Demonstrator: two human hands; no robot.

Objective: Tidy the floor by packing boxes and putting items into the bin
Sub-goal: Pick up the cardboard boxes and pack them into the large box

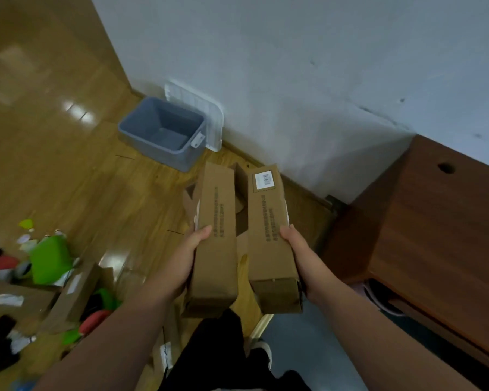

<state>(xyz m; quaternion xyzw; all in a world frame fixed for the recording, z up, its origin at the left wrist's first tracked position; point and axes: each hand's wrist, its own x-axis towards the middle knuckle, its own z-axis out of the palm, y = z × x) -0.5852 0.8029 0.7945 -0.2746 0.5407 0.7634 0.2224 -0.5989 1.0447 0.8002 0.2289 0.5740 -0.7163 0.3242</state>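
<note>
The left hand was clamped on the outer side of one long cardboard box, thumb over its top face, and the right hand gripped the outer side of a second long cardboard box in the same manner; the two boxes were held side by side above the floor, apart, with a gap between them. The right-hand box bore a white label at its far end. Through the gap a further piece of open cardboard showed below — whether flattened or a separate box could not be told. Ahead stood one grey plastic bin, open and with nothing seen inside, near the wall; its white lid leaned upright between bin and wall. Nothing stood between the held boxes and the bin. To the left lay a scatter of clutter: an open cardboard carton, a green bag-like item, red items and small pale scraps, too blurred to count. The surface was a glossy wooden floor; the wall was pale and scuffed. A brown wooden desk stood at the right, against the wall. The person's dark trousers and one shoe showed below the boxes.
</note>
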